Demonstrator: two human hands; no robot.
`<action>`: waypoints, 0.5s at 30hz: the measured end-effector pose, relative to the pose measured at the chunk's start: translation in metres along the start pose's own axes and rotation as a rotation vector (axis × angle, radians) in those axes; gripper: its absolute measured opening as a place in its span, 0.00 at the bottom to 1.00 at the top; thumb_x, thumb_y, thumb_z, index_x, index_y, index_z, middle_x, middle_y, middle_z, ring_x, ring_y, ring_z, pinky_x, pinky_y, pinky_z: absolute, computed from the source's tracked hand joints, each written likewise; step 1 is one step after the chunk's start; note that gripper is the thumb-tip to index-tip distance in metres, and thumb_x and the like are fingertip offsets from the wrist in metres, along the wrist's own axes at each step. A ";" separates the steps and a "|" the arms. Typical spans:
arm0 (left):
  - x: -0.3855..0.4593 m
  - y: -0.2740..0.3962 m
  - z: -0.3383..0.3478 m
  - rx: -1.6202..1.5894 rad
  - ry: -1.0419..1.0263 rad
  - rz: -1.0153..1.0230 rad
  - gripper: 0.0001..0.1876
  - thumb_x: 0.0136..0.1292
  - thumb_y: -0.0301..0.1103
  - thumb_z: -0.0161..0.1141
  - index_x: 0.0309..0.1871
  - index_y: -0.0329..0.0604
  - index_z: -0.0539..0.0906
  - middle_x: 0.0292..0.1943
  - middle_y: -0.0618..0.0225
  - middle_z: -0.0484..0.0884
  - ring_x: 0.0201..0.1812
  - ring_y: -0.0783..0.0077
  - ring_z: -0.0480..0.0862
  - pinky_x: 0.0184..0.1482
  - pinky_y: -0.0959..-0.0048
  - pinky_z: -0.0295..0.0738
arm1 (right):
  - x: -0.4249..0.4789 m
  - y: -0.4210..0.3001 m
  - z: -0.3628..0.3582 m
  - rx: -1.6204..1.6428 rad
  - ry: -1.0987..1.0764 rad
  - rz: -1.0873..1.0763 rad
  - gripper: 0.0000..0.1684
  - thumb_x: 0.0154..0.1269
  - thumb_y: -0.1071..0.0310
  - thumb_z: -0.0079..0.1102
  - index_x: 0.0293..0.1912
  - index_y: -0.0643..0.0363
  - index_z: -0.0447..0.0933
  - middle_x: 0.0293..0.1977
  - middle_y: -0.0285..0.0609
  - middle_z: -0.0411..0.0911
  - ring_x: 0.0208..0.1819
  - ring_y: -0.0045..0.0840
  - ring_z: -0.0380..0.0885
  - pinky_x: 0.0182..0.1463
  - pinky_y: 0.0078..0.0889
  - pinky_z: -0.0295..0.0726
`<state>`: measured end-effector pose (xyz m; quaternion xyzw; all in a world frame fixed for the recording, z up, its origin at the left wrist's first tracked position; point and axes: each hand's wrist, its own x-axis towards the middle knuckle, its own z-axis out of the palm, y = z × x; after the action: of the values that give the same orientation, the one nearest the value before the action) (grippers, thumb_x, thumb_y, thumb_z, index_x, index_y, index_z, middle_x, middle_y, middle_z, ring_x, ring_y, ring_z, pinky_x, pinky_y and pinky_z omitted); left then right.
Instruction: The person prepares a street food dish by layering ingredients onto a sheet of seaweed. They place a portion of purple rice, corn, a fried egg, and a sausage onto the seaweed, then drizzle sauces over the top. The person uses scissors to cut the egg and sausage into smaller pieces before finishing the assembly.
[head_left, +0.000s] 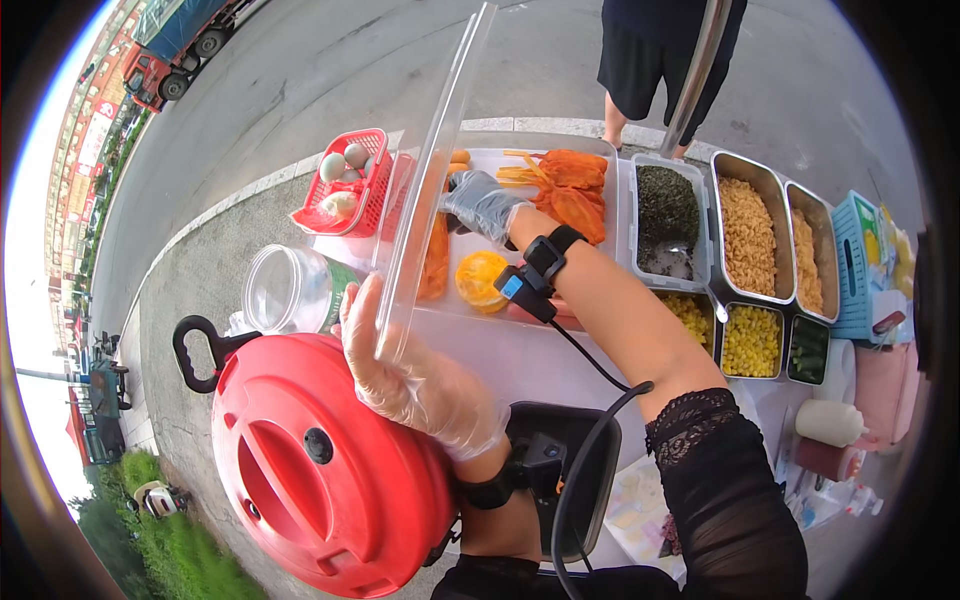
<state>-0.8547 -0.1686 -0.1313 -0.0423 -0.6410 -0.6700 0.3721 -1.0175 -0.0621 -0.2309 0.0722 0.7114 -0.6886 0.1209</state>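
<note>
My left hand (420, 382), in a clear plastic glove, grips the lower end of a clear plastic lid (435, 165) tilted up on its edge. My right hand (484, 206), gloved too, reaches into a shallow clear food tray (617, 202). Its fingertips are partly hidden, so I cannot see whether they hold anything. Beside it lie orange-red flat meat pieces (574, 191), some on sticks. More orange pieces (435, 262) lie behind the lid. Nearer me are round yellow patties (481, 281) and pink sausages (525, 311), partly covered by my right forearm.
A red lidded barrel (330, 465) stands at my left, near a clear jar (281, 289) and a red egg basket (375, 184). Rightward are dark flakes (664, 210), floss (746, 236), corn (752, 341) and a squeeze bottle (829, 422). A person (637, 67) stands beyond, near a metal pole (694, 82).
</note>
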 end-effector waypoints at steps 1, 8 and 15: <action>0.001 0.004 0.001 0.035 -0.007 0.007 0.20 0.69 0.43 0.53 0.49 0.32 0.78 0.50 0.57 0.76 0.53 0.69 0.74 0.56 0.70 0.65 | -0.004 0.002 -0.010 -0.121 -0.070 -0.017 0.13 0.60 0.65 0.54 0.38 0.66 0.78 0.27 0.46 0.79 0.26 0.30 0.80 0.31 0.27 0.78; 0.001 0.009 0.004 0.125 -0.021 0.046 0.21 0.68 0.46 0.52 0.48 0.33 0.79 0.46 0.59 0.81 0.55 0.63 0.73 0.60 0.63 0.62 | -0.042 0.022 -0.004 -1.054 -0.131 -0.074 0.25 0.51 0.55 0.64 0.43 0.66 0.76 0.38 0.54 0.80 0.42 0.41 0.80 0.43 0.36 0.78; -0.001 0.007 0.006 0.114 -0.015 0.046 0.20 0.68 0.45 0.54 0.46 0.33 0.80 0.45 0.60 0.82 0.55 0.61 0.74 0.60 0.61 0.63 | -0.055 0.011 0.015 -0.995 -0.096 0.114 0.35 0.44 0.52 0.70 0.49 0.64 0.72 0.40 0.52 0.80 0.41 0.42 0.81 0.42 0.40 0.79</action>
<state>-0.8524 -0.1622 -0.1249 -0.0409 -0.6797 -0.6232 0.3846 -0.9602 -0.0729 -0.2269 0.0128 0.9420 -0.2609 0.2108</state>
